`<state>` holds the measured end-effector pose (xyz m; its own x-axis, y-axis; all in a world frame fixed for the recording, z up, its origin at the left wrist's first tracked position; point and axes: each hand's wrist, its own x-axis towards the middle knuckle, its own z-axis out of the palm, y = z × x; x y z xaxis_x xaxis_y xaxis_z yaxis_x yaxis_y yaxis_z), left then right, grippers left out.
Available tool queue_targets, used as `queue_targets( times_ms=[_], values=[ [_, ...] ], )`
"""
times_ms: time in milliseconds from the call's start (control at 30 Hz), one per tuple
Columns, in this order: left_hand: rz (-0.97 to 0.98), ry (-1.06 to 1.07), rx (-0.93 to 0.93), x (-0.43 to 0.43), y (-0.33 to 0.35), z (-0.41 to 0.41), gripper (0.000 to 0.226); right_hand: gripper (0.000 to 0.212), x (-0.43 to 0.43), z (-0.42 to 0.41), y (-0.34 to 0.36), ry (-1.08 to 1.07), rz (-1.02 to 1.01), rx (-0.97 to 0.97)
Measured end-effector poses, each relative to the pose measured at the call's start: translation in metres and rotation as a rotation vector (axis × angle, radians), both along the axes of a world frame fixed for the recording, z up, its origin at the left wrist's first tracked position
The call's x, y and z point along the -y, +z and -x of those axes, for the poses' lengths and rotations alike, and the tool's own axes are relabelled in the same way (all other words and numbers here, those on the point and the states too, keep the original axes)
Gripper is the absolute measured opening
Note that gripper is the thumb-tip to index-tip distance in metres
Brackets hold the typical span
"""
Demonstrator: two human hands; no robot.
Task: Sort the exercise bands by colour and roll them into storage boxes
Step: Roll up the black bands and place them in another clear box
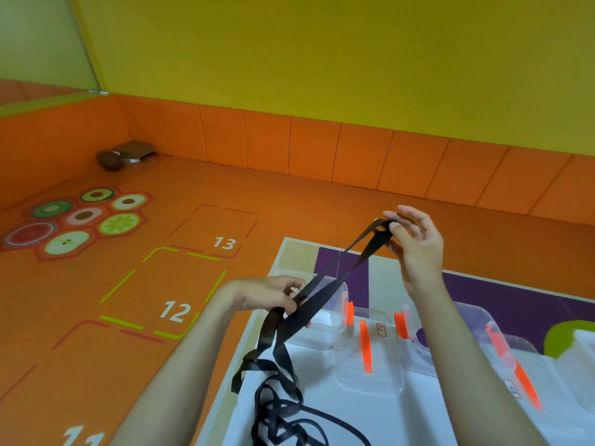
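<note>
Head: two hands [270,294] [415,243], one band [367,251]

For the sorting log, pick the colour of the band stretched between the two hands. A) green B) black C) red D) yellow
B: the black band runs from the left hand up to the right hand, both pinching it, while the rest lies tangled on the white table.

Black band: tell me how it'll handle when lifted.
Probably floppy: the black band sags into tangled loops on the table. Likely light: the right hand holds it by a fingertip pinch. May snag, as the loops cross below the left hand.
</note>
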<state>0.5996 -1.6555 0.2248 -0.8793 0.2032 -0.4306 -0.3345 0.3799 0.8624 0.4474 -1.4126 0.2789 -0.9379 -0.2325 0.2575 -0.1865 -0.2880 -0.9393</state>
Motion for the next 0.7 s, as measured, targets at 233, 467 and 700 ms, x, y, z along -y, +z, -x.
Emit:
queue_targets(
  times_ms=[233, 467, 700],
  values=[
    [0.001, -0.138, -0.056, -0.003, 0.002, 0.001, 0.039, 0.028, 0.011, 0.01, -0.003, 0.029, 0.035, 0.069],
    [-0.082, -0.061, -0.021, -0.021, -0.012, 0.001, 0.045, 0.028, 0.017, 0.018, -0.012, 0.105, 0.166, 0.153],
    [-0.096, 0.063, -0.129, -0.021, -0.014, -0.003, 0.013, 0.027, 0.009, 0.024, -0.011, 0.122, 0.136, 0.119]
  ],
)
